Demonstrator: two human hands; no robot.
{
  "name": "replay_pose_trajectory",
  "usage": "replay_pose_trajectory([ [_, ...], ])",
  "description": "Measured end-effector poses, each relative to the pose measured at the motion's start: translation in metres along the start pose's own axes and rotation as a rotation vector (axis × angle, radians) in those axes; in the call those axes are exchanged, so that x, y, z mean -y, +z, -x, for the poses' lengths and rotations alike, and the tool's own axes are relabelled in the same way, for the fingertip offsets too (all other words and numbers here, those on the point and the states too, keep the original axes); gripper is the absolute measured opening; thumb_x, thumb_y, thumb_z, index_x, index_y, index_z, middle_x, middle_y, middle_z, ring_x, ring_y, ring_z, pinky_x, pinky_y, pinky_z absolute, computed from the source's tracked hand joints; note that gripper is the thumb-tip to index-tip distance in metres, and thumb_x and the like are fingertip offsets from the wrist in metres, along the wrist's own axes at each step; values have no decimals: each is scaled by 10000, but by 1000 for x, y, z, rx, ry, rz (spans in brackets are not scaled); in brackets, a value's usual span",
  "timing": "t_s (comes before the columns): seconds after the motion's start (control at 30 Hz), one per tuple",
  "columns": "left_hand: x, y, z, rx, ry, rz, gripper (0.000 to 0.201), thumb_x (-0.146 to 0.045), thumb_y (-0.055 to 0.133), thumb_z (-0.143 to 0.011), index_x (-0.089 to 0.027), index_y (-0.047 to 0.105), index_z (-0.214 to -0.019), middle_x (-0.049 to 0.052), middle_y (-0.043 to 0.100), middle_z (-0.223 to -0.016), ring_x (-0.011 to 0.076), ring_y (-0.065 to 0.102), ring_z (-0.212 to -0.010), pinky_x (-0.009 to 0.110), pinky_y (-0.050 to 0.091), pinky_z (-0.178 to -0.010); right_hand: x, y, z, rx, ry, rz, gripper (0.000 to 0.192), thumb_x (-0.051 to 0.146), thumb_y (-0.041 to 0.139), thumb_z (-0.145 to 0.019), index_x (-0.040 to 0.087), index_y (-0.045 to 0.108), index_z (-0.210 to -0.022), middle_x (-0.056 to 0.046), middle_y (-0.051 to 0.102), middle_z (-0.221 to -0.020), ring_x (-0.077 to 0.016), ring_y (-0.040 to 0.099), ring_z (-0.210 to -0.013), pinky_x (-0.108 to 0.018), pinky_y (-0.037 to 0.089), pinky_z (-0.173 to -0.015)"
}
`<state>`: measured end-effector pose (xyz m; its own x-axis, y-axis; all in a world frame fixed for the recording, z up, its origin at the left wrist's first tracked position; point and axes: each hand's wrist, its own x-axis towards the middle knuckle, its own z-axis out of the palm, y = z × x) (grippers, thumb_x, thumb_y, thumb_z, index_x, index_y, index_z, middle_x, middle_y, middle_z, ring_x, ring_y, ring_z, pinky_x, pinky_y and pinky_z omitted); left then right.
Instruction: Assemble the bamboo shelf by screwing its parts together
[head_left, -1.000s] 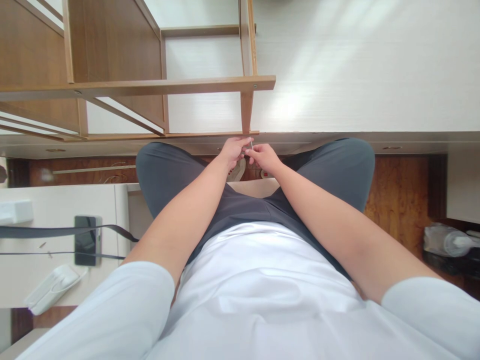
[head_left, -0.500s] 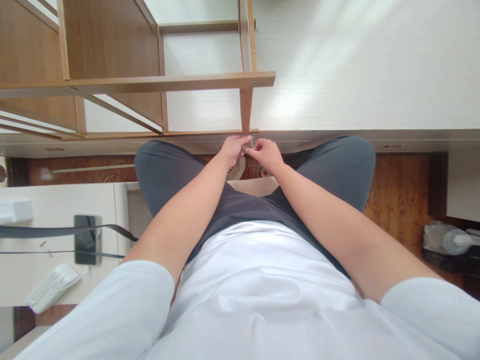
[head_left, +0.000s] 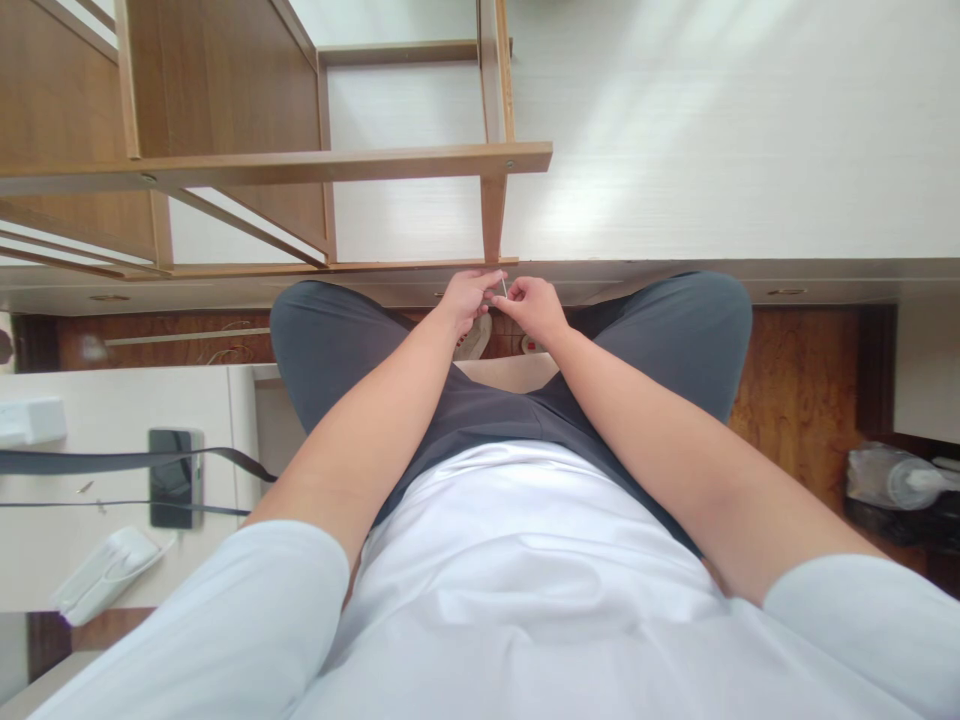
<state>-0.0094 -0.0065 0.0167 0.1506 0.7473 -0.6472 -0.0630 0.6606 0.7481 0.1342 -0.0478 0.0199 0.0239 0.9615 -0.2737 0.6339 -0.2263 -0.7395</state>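
Both hands meet over the gap between the person's knees, right at the near edge of the white tabletop (head_left: 712,190). A thin metal rod (head_left: 504,288) stands nearly upright between them, just under the corner of the wooden frame (head_left: 375,166). The right hand (head_left: 534,305) is mostly curled, its thumb and forefinger brought together in a pinch around the lower part of the rod. The left hand (head_left: 469,298) is half open: its forefinger reaches out straight toward the rod's upper end while the other fingers bend underneath. From where I stand I cannot tell whether that hand grips anything of its own, or whether the fingertip presses on the rod or only sits beside it. Nor can I see if the rod touches the frame; the fingertips are close against its lower rail.

The frame lies across the left part of the tabletop, and a screw (head_left: 510,164) shows near the end of its upper rail. Off to the person's left, a pale side table (head_left: 202,395) carries a phone (head_left: 174,485), a white box (head_left: 31,422) and a white packet with a cable (head_left: 109,575). A dark strap (head_left: 112,462) runs across the phone.
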Motion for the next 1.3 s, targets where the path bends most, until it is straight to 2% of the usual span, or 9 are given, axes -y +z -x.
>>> replay_pose_trajectory([
  [0.4, 0, 1, 0, -5, -5, -16, 128, -283, 764, -791, -175, 752, -858, 33, 700, -812, 82, 572, -586, 200, 357, -504, 5, -2, 3, 4, -16, -63, 308, 453, 682, -797, 202, 566, -661, -13, 592, -620, -170, 512, -620, -306, 395, -648],
  [0.57, -3, 1, 4, -19, -11, -13, 101, -260, 747, -807, -170, 751, -851, 41, 716, -900, 73, 571, -609, 183, 333, -487, 5, -3, 5, 8, -6, -86, 263, 414, 663, -799, 200, 589, -666, -15, 606, -629, -176, 525, -638, -304, 406, -649],
  [0.93, 0, 1, 1, -23, -5, -26, 131, -286, 777, -768, -178, 756, -840, 51, 712, -888, 82, 567, -624, 166, 335, -472, 5, -5, 7, 54, 16, -179, 255, 394, 633, -814, 198, 606, -652, -16, 636, -588, -168, 543, -605, -310, 438, -677],
  [1.3, -2, 1, 2, -28, -6, -34, 119, -282, 763, -777, -180, 745, -837, 41, 699, -866, 83, 569, -617, 190, 347, -495, -5, -2, 5, 117, 40, -304, 312, 454, 641, -826, 175, 685, -692, -38, 684, -609, -140, 531, -546, -272, 445, -590],
])
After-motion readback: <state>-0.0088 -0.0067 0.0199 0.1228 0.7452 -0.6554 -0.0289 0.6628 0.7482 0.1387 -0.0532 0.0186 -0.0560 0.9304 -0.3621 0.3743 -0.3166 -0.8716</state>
